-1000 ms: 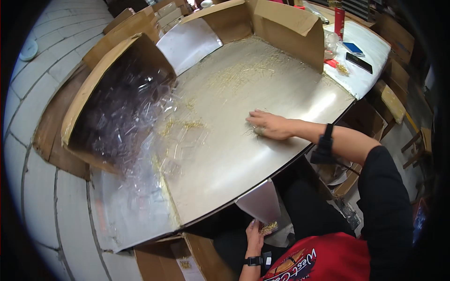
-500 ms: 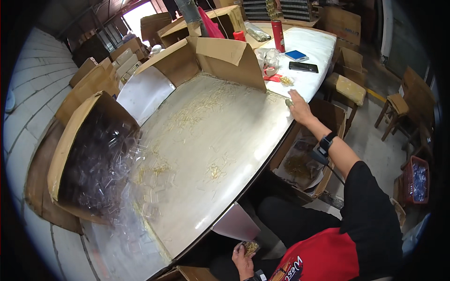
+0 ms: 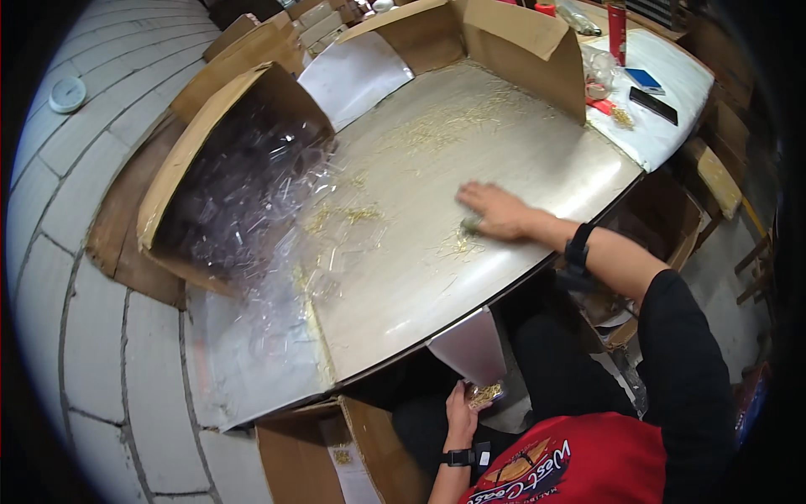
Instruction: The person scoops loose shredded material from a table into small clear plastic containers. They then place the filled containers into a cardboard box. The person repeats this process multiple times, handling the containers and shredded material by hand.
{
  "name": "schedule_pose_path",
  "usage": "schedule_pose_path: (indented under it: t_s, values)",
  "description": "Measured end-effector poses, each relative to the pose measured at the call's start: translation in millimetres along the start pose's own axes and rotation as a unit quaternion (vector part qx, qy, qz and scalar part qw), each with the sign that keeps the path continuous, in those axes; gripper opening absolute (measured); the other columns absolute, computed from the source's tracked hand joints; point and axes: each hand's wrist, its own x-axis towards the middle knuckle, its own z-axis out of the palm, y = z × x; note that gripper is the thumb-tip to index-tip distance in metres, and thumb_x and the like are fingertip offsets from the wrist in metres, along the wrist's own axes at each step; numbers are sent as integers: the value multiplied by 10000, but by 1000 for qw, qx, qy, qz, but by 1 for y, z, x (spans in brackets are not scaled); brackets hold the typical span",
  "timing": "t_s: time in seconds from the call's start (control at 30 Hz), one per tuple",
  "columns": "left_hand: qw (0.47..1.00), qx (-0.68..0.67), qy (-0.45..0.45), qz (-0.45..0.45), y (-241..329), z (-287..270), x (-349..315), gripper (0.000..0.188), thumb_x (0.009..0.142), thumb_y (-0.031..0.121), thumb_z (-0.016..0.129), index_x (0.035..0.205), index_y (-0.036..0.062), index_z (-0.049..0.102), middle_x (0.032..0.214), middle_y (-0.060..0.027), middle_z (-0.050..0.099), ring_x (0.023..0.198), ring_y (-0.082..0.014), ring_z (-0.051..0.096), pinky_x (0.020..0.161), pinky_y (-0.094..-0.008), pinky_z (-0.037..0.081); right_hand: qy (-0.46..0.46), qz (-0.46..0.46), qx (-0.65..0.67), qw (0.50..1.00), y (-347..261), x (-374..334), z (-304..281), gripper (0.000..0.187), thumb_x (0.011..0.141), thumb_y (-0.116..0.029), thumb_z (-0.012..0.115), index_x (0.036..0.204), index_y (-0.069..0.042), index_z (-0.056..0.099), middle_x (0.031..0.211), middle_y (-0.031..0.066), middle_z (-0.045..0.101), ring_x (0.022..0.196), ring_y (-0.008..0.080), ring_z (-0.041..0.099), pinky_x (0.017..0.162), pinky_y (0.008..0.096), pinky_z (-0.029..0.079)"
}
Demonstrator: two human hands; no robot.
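Note:
My right hand [image 3: 497, 212] lies flat, palm down, on the shiny metal table [image 3: 537, 160], fingers resting on a small heap of thin gold-coloured pieces [image 3: 457, 244]. More gold pieces [image 3: 445, 126] are scattered toward the far end. My left hand [image 3: 464, 405] is low by my lap under the table's near edge, closed on a small clear packet of gold pieces [image 3: 484, 393]. A black watch [image 3: 578, 249] sits on my right wrist.
A cardboard box [image 3: 180, 160] on its side at left spills clear plastic packets [image 3: 285, 235] onto the table. Open cardboard boxes [image 3: 512, 42] stand at the far end. A white side table [image 3: 672, 118] holds a phone, a red can and small items. Another box [image 3: 353, 454] sits below.
My right hand has come back from the far right edge of the table to the gold heap near its middle. The view has swung back left. My left hand has stayed by my lap.

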Motion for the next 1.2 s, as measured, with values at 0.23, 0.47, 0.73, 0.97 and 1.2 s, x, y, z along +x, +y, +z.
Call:
schedule_pose_path:
  t_s: [0.23, 0.47, 0.73, 0.97, 1.2]
  values:
    - [998, 56, -13, -6, 3, 26, 8, 353, 981, 284, 388, 1137, -8, 511, 1007, -144, 632, 817, -251, 676, 565, -344, 594, 100, -108, 42, 988, -116, -16, 56, 437, 844, -125, 484, 1257, 19, 481, 1381, 199, 408, 1310, 343, 351, 1059, 421, 312]
    - [998, 64, 22, -16, 2, 39, 6, 382, 959, 315, 418, 1147, -2, 519, 1007, -127, 636, 788, -233, 677, 549, -360, 585, 214, -101, 7, 972, -170, -100, 55, 434, 737, -82, 542, 1140, 76, 526, 1234, 227, 507, 1186, 354, 476, 985, 401, 390]
    - [999, 38, -2, 4, 0, 40, -3, 366, 966, 320, 404, 1104, 7, 535, 979, -103, 625, 794, -214, 666, 541, -352, 575, 34, -102, 125, 986, -159, -194, 37, 331, 735, -73, 601, 1060, -16, 585, 1101, 136, 579, 1063, 315, 543, 905, 382, 459]
    - [996, 83, 13, -11, -41, 3, 22, 385, 989, 356, 386, 1124, 32, 543, 1024, -93, 620, 869, -204, 651, 653, -384, 556, -174, -171, 121, 962, -150, -220, 112, 195, 764, -119, 607, 925, -12, 631, 983, 128, 603, 955, 318, 571, 821, 396, 480]
    - [997, 45, -50, -21, -18, 9, -24, 374, 970, 383, 444, 1096, 57, 575, 995, -74, 643, 877, -191, 643, 715, -359, 537, -168, -194, 177, 950, -162, -221, 100, 275, 776, -97, 575, 1030, 3, 606, 1047, 162, 597, 978, 343, 569, 853, 409, 469]
